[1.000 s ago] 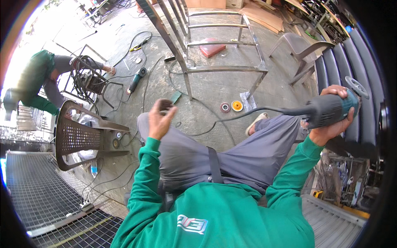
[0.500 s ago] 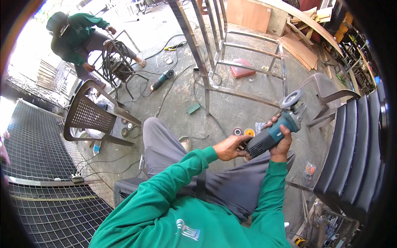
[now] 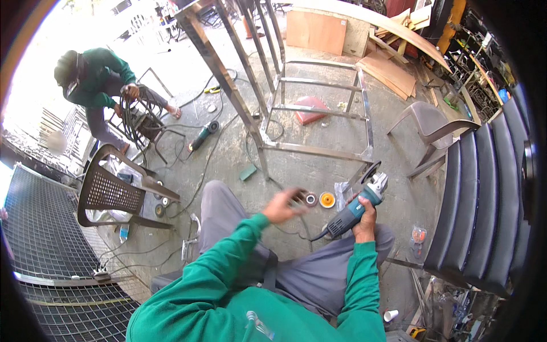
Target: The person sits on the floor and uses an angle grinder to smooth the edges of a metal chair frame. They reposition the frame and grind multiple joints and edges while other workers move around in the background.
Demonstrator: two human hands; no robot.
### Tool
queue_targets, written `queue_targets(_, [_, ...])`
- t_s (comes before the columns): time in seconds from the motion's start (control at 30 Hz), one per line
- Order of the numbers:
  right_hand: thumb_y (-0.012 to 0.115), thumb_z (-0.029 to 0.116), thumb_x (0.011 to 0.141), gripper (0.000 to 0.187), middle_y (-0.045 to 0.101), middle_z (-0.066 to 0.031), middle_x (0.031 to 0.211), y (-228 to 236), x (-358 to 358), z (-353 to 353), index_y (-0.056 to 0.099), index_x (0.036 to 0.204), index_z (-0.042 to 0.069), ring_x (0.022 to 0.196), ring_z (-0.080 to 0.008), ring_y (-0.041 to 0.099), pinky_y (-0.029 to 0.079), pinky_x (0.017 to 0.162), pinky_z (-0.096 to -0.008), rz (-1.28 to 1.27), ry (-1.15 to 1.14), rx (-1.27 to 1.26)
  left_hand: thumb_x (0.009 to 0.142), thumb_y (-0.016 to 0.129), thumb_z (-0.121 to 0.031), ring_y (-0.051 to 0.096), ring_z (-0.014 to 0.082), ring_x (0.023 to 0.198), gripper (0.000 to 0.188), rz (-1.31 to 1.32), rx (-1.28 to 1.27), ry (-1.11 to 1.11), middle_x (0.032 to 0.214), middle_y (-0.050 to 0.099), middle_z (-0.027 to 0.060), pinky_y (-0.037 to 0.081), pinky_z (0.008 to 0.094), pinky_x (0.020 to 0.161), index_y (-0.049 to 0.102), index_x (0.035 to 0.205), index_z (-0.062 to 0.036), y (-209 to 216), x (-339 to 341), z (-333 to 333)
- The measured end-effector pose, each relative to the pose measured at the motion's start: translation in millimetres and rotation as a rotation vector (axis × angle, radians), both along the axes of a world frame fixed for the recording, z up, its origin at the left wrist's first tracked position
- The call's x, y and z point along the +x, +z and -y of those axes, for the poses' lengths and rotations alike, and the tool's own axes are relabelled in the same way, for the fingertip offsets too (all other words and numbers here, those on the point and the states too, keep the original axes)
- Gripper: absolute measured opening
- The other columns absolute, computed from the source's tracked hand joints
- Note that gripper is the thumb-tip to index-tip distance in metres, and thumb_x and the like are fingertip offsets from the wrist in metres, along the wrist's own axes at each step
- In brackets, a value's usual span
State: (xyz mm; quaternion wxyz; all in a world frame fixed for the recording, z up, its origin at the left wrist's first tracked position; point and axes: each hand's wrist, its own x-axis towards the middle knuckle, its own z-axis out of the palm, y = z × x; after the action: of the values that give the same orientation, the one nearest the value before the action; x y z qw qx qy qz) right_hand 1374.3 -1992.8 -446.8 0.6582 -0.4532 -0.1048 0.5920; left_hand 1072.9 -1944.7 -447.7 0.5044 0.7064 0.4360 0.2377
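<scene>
From here I have the right hand (image 3: pixel 365 221) wrapped round the grinder (image 3: pixel 351 214) by the right knee (image 3: pixel 384 242), a dark curved piece (image 3: pixel 373 169) at its head, the left hand (image 3: pixel 283 206) blurred, its grip unreadable, handling seemingly unfinished, the remainder unclear.

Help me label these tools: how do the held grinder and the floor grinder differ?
The held grinder is gripped by the right hand; the floor grinder lies untouched. The held grinder looks larger, being nearer the camera; the floor grinder looks smaller. Both have teal-and-dark bodies.
</scene>
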Motion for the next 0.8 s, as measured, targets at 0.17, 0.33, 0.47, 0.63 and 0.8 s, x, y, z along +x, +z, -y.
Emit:
queue_targets(0.17, [0.076,0.014,0.081,0.032,0.069,-0.0099,0.093,-10.8,6.4,0.3,0.065,0.109,0.001,0.082,-0.0254,0.071,0.060,0.078,-0.0397,0.023,-0.065,0.004,0.081,0.089,-0.024,0.061,0.0243,0.112,0.078,0.411,0.256,0.763,0.122,0.062,0.0134,0.054,0.0387,0.095,0.047,0.142,-0.0013,74.2,-131.8,-142.9])
queue_targets(0.33, [0.078,0.015,0.082,0.031,0.070,-0.0108,0.089,-23.2,12.8,-0.2,0.066,0.107,0.001,0.077,-0.0247,0.070,0.061,0.075,-0.0393,0.061,-0.022,-0.032,0.094,0.074,-0.018,0.065,0.0290,0.118,0.050,0.798,0.059,0.492,0.118,0.069,0.0170,0.053,0.0422,0.096,0.053,0.136,-0.0019,126.9,-144.7,-227.8])
queue_targets(0.47, [0.078,0.016,0.082,0.031,0.070,-0.0112,0.089,-23.8,11.7,-2.0,0.066,0.107,0.001,0.078,-0.0249,0.071,0.061,0.074,-0.0396,-0.003,-0.019,-0.004,0.090,0.077,-0.020,0.063,0.0209,0.062,0.020,0.751,-0.046,0.536,0.074,0.062,0.0051,0.057,0.0388,0.069,0.065,0.085,-0.0056,113.5,-109.0,-250.2])
queue_targets(0.63, [0.077,0.017,0.084,0.030,0.069,-0.0106,0.090,-19.9,15.9,2.8,0.066,0.107,0.001,0.079,-0.0250,0.070,0.061,0.076,-0.0397,-0.056,-0.024,-0.028,0.084,0.074,-0.007,0.051,0.0168,0.050,0.023,0.757,-0.084,0.555,0.059,0.049,0.0022,0.047,0.0329,0.055,0.058,0.068,-0.0059,111.1,-98.5,-243.8])
queue_targets(0.8, [0.076,0.017,0.085,0.034,0.068,-0.0108,0.093,-18.3,23.3,9.9,0.063,0.112,0.002,0.084,-0.0261,0.071,0.061,0.080,-0.0409,-0.124,0.001,0.051,0.085,0.072,-0.005,0.048,0.0159,0.049,0.018,0.682,-0.088,0.498,0.059,0.048,0.0018,0.044,0.0319,0.054,0.060,0.071,-0.0020,118.9,-50.5,-204.4])
